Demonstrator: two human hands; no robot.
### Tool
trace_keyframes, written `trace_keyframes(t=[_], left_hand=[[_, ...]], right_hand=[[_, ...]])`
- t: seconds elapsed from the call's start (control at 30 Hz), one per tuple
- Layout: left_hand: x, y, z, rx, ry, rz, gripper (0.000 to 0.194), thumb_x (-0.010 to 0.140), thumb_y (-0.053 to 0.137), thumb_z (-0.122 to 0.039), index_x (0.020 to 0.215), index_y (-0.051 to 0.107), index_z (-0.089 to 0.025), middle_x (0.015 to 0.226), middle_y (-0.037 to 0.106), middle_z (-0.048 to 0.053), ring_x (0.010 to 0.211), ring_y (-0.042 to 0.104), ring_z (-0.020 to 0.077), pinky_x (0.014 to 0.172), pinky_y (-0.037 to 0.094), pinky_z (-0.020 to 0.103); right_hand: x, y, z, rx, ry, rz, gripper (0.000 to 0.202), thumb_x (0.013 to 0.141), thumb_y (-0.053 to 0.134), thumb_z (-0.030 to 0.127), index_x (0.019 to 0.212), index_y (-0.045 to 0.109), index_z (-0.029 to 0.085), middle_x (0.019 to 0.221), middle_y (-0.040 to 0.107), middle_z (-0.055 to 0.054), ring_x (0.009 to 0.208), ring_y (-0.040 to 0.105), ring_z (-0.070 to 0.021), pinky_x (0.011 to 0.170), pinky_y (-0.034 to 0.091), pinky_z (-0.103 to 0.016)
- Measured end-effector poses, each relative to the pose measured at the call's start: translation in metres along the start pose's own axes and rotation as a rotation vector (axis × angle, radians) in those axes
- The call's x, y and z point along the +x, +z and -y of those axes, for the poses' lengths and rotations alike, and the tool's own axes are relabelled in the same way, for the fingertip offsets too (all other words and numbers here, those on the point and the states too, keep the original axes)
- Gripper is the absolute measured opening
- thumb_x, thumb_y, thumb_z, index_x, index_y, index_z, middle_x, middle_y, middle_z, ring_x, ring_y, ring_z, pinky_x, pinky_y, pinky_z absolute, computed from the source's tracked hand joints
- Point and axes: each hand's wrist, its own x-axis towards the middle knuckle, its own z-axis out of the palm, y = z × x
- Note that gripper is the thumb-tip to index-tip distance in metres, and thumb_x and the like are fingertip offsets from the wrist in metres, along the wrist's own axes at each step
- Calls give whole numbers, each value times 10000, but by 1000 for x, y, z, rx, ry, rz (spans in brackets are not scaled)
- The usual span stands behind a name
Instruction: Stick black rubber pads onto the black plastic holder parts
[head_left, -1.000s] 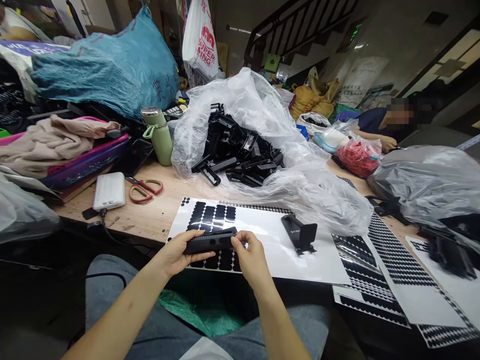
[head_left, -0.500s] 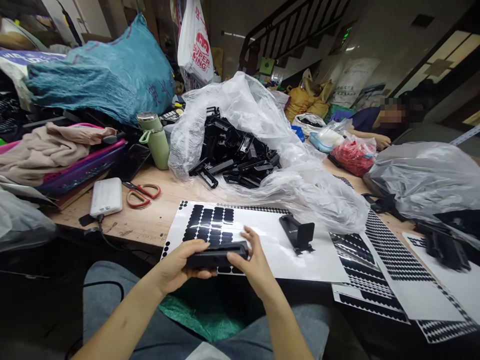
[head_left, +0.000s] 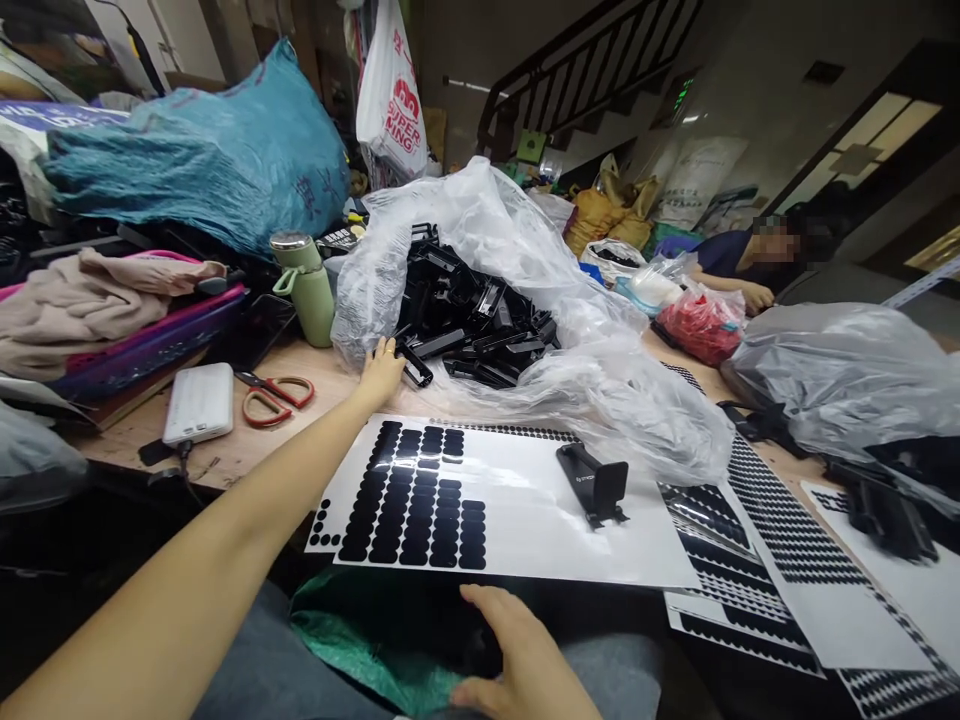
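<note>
My left hand point(head_left: 382, 372) is stretched out to the front left edge of a heap of black plastic parts point(head_left: 480, 310) in a clear plastic bag point(head_left: 607, 385). Its fingers reach beside one loose black part point(head_left: 417, 368), and no held part shows in them. Low in front of me, my right hand point(head_left: 525, 655) has thumb and forefinger spread, with nothing visible between them. Beyond it lies a white sheet point(head_left: 517, 500) bearing rows of black stickers point(head_left: 409, 510). A black stand-like part point(head_left: 596, 485) rests on the sheet's right side.
Red-handled scissors point(head_left: 277, 398), a white power bank point(head_left: 199, 402) and a green bottle point(head_left: 309, 295) stand or lie at left. More sticker sheets point(head_left: 795, 520) overlap at right. A green bag point(head_left: 360, 640) hangs below the table edge. Another person point(head_left: 739, 255) sits at far right.
The black part that both hands held over the sheet is out of sight. My left hand has moved forward to the heap; my right hand has dropped back below the table edge.
</note>
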Motion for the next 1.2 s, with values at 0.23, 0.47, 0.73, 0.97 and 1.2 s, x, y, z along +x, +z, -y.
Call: trace_keyframes(t=[0.23,0.47,0.73,0.97,1.2], left_hand=[[-8,-24,14,-59,63,-103,107,777,478,-136,803,582,-135,1327,424,139,1266,311,242,1046,209,393],[-106,-82,21,-858,-492,-145,138,767,524,-287,790,499,-153,672,607,34,647,653,198,533,518,278],[-169,-97,28,-1215,-813,264,127,735,543,-207,793,567,-97,674,660,119,642,674,266,436,524,270],[-176,-86,-5,-1278,-743,509,137,737,558,-233,782,561,-104,669,653,88,555,665,254,354,481,232],[-180,-79,-23,-1243,-707,520,149,750,543,-258,774,534,-111,608,639,80,532,656,233,366,482,236]], right_hand=[[84,40,59,-94,-311,34,166,839,463,273,938,589,227,887,625,-25,815,577,-152,748,444,-266],[162,137,101,-644,-416,163,233,739,516,101,961,577,63,948,587,-171,914,543,-257,726,436,-322],[144,96,96,-253,-353,124,120,816,450,201,791,559,157,804,592,-67,767,548,-175,696,411,-283],[125,61,109,135,-297,-43,126,818,451,247,718,504,192,1075,500,-62,1014,481,-163,848,372,-297],[116,60,104,140,-221,-106,121,809,458,220,701,502,188,1057,481,-82,1064,458,-189,892,359,-338]])
